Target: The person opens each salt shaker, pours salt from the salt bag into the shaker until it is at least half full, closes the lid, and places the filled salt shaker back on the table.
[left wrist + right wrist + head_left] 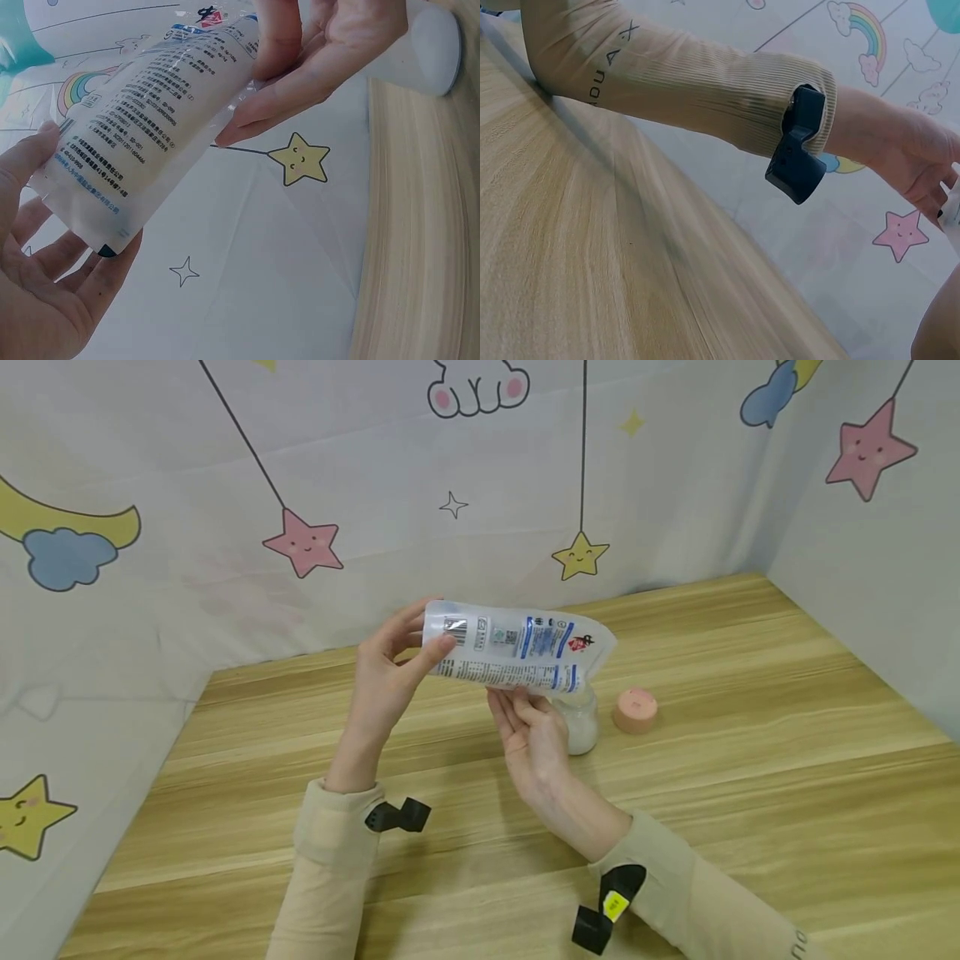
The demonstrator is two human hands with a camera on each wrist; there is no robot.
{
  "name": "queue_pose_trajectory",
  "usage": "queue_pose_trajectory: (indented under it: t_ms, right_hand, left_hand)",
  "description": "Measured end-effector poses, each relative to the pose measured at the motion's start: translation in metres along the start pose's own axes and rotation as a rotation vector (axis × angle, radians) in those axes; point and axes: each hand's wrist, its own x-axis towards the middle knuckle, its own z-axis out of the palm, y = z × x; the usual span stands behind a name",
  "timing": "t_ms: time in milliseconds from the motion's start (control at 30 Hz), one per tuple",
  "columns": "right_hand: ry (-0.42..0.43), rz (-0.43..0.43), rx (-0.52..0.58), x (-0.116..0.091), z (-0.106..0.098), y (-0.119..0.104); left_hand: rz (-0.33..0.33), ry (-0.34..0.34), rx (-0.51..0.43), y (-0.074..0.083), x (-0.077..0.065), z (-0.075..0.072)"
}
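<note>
A clear plastic salt bag [517, 647] with blue and black print is held tilted above the table, its right end over a glass jar [582, 727] with white contents. My left hand [382, 677] grips the bag's left end, thumb on the printed face and fingers behind. Palm up, my right hand [536, 747] holds the bag's lower edge near its right end, with thumb and fingers around it in the left wrist view. The bag's end hides part of the jar's mouth. At the right wrist view's edge, a sliver of the bag [950, 217] shows beside the left hand [922, 161].
A round pink lid [636, 712] lies just right of the jar on the wood-grain table [750, 793]. Behind the table hangs a white cloth [375, 460] printed with stars and clouds. Each sleeve cuff carries a black camera mount [397, 816].
</note>
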Motion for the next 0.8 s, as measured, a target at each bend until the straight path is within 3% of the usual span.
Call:
queue_pose_trajectory:
  t_ms: [800]
  right_hand:
    - [-0.004, 0.014, 0.022, 0.0013, 0.0002, 0.0]
  left_hand:
    - [-0.002, -0.029, 0.025, 0.0, 0.0012, -0.0003]
